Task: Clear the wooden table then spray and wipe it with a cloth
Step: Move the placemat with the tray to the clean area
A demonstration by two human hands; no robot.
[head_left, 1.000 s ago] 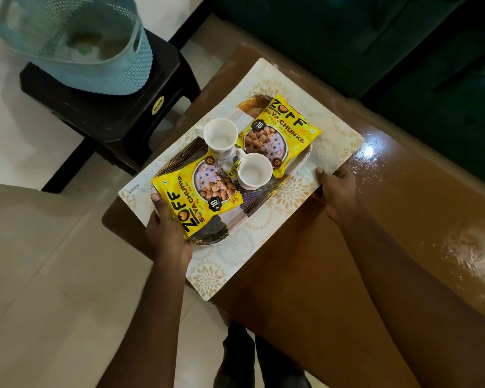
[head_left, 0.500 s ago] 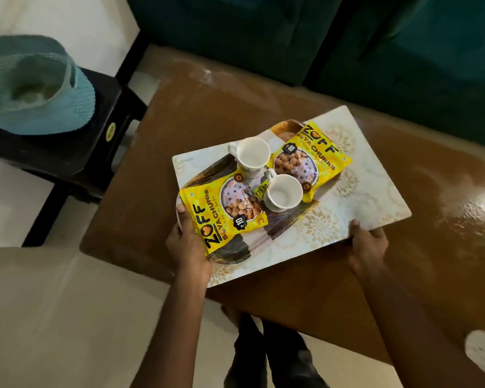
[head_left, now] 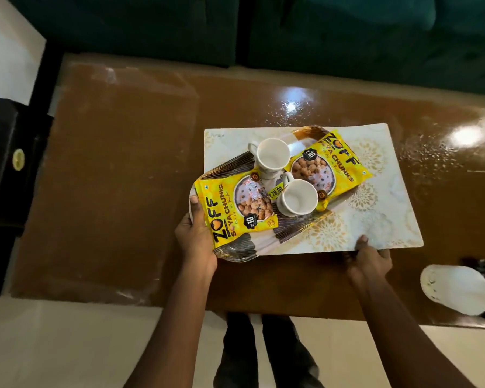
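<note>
Wooden table [head_left: 118,191]: glossy brown top, with a green sofa [head_left: 347,37] along its far side.
Placemat [head_left: 389,219]: pale, gold-patterned rectangle over the table's right half.
Tray [head_left: 235,252]: oval, lying diagonally on the placemat, its near-left end overhanging the mat.
Load: two yellow packets [head_left: 342,161] and two white cups [head_left: 298,201], all on the tray, the cups between the packets.
Left hand [head_left: 196,239]: grips the tray's overhanging end, thumb pressed on the nearer packet's edge, fingers curled beneath.
Right hand [head_left: 368,261]: pinches the placemat's near edge, thumb on top, fingers tucked under.
White object [head_left: 459,289]: at the table's right end, apart from the mat.
</note>
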